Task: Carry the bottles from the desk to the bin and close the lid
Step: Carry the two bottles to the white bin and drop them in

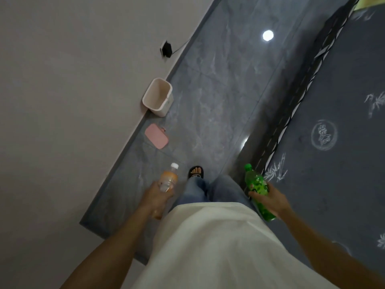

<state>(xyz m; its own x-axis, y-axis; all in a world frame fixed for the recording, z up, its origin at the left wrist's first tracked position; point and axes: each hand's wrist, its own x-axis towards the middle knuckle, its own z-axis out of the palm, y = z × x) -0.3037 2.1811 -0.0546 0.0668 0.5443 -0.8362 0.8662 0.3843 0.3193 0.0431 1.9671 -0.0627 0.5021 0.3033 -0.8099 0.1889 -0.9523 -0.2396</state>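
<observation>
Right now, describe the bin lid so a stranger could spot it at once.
Follow the pale wall down to where it meets the grey floor. An open white bin stands there, and just nearer the person the lid lies flat on the floor. It is the only pink thing, a rounded rectangle.

Floor (218, 97): polished grey stone-look tile, glossy, mirrors a ceiling light at upper centre. Wall (73, 80), left half: matt, smooth paint. Bin (159, 98): smooth cream plastic, satin. Lid (156, 136) below it: pink plastic, matt. Green bottle (258, 190), lower right: translucent glossy plastic. Orange bottle (168, 178), lower centre: clear plastic, white plastic cap. Bed cover (333, 163), right: dark matt cloth with pale print. Shirt (218, 247): off-white cloth. Jeans (198, 188): blue denim. Sandal (195, 172): black, looks rubbery.
</observation>
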